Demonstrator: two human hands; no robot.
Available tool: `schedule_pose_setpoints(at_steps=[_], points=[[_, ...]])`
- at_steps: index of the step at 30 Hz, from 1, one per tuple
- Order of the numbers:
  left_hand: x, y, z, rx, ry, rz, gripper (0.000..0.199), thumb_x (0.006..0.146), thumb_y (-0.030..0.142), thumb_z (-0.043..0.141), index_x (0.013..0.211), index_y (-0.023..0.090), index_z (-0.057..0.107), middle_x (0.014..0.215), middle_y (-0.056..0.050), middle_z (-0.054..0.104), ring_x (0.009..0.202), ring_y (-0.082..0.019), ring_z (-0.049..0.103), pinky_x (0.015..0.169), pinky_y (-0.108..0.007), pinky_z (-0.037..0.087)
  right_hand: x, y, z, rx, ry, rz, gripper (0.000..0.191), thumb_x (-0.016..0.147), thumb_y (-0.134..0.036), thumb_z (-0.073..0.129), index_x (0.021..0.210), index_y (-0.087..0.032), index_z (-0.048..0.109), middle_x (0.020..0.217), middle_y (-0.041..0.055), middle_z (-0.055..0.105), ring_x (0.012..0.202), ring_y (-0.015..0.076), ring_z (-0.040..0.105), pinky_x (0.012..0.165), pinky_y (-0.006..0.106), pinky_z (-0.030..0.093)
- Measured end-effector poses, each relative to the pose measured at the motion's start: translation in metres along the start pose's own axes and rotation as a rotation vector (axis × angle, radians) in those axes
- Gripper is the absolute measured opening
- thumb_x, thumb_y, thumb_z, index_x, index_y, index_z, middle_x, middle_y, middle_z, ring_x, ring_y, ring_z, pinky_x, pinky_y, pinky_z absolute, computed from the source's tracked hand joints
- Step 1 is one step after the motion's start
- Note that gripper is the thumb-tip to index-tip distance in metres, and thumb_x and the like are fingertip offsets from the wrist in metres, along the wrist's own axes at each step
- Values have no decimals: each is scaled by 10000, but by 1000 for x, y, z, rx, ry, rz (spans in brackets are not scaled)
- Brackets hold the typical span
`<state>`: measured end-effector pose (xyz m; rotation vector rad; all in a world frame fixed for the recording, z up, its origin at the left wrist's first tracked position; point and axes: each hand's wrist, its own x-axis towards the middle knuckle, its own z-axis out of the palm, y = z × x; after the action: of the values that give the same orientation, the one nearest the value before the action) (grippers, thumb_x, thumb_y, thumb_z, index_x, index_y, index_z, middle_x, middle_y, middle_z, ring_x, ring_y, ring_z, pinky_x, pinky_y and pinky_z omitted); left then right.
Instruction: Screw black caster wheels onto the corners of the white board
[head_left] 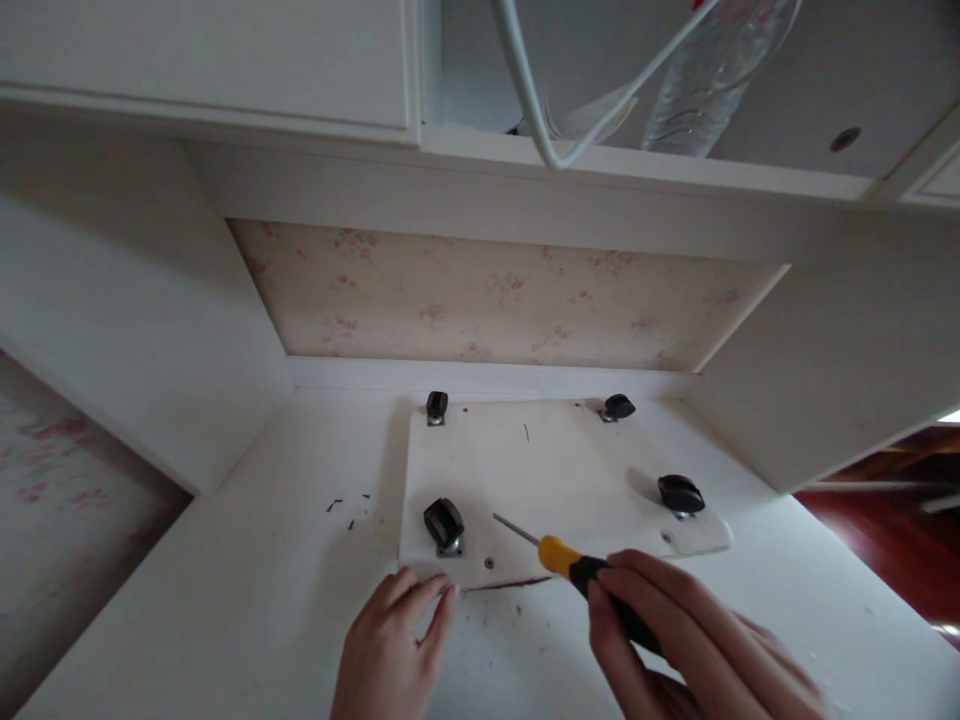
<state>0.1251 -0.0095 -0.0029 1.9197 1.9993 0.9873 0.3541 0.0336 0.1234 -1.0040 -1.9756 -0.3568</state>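
My right hand [675, 630] is closed around the black and yellow handle of a screwdriver [560, 556]. Its thin metal shaft points up and left over a white board [540, 480], and the tip appears to be above the surface, near the front left caster [444, 524]. At the board's front left edge is my left hand [401, 635], thumb and forefinger brought together; whatever they pinch is too small to make out. Black casters stand wheels up at the board's corners: back left [436, 406], back right [618, 407] and front right [681, 494].
The board lies on a white desktop [300, 600] with dark crumbs to its left. White side panels and a flowered wall [480, 300] enclose it. Overhead, a white cable [536, 110] hangs from a shelf holding a clear plastic bottle [705, 85].
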Motion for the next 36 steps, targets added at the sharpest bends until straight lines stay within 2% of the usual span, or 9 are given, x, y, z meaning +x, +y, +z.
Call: schedule_pose_setpoints(at_steps=[2, 5, 9, 12, 16, 20, 24, 30, 36], points=[[8, 4, 10, 74, 58, -1, 232, 922, 391, 526, 924, 277, 727, 830, -59, 706, 767, -230, 679, 718, -352, 533, -6, 6, 5, 52, 2, 80, 182, 827, -153, 678, 989, -232, 660, 896, 29, 736, 665, 146, 700, 599, 247, 581], [19, 4, 15, 142, 120, 0, 231, 931, 376, 530, 900, 257, 725, 794, -39, 694, 725, -211, 669, 693, -338, 519, -16, 15, 16, 167, 9, 172, 92, 854, -173, 656, 937, -211, 652, 879, 37, 698, 631, 114, 664, 501, 184, 537], [27, 1, 12, 139, 128, -30, 236, 914, 396, 559, 817, 256, 722, 764, -25, 679, 714, -198, 665, 700, -314, 511, -19, 24, 32, 284, 42, 243, 59, 874, -174, 633, 919, -213, 637, 865, 32, 666, 689, 116, 651, 588, 184, 536], [33, -3, 10, 122, 103, -79, 248, 905, 414, 569, 797, 258, 729, 761, -22, 680, 703, -192, 669, 687, -297, 510, -17, 29, 42, 324, 31, 261, 55, 875, -184, 639, 916, -220, 635, 870, 28, 657, 727, 119, 651, 641, 188, 526], [41, -9, 9, 34, 28, -135, 251, 913, 412, 560, 867, 262, 756, 791, -18, 704, 717, -179, 682, 664, -265, 515, -16, 29, 50, 365, -13, 282, 37, 881, -202, 637, 905, -231, 635, 873, 22, 654, 738, 114, 651, 651, 172, 520], [50, -8, 9, -15, 25, -147, 245, 898, 417, 578, 889, 265, 770, 818, -26, 724, 765, -188, 685, 715, -269, 524, -15, 25, 54, 414, -17, 295, 23, 885, -211, 630, 885, -233, 627, 850, 16, 648, 716, 108, 644, 639, 164, 512], [59, -5, 8, 21, 18, -141, 247, 884, 420, 592, 874, 257, 778, 798, -31, 720, 774, -203, 669, 754, -297, 508, -13, 20, 57, 487, -39, 312, 26, 875, -214, 641, 876, -237, 629, 851, 16, 646, 739, 118, 646, 647, 175, 516], [76, -9, 3, 58, -76, -193, 230, 898, 291, 547, 806, 253, 755, 767, -16, 686, 783, -192, 652, 694, -273, 446, -15, 18, 60, 577, -110, 406, 13, 867, -239, 649, 867, -246, 638, 878, 21, 637, 729, 134, 640, 611, 198, 528], [88, -11, 3, 133, -55, -155, 184, 868, 322, 600, 766, 269, 744, 767, -9, 689, 800, -200, 646, 748, -290, 422, -14, 32, 63, 603, -114, 543, 59, 846, -309, 679, 874, -258, 671, 900, 18, 648, 721, 148, 645, 641, 239, 540]])
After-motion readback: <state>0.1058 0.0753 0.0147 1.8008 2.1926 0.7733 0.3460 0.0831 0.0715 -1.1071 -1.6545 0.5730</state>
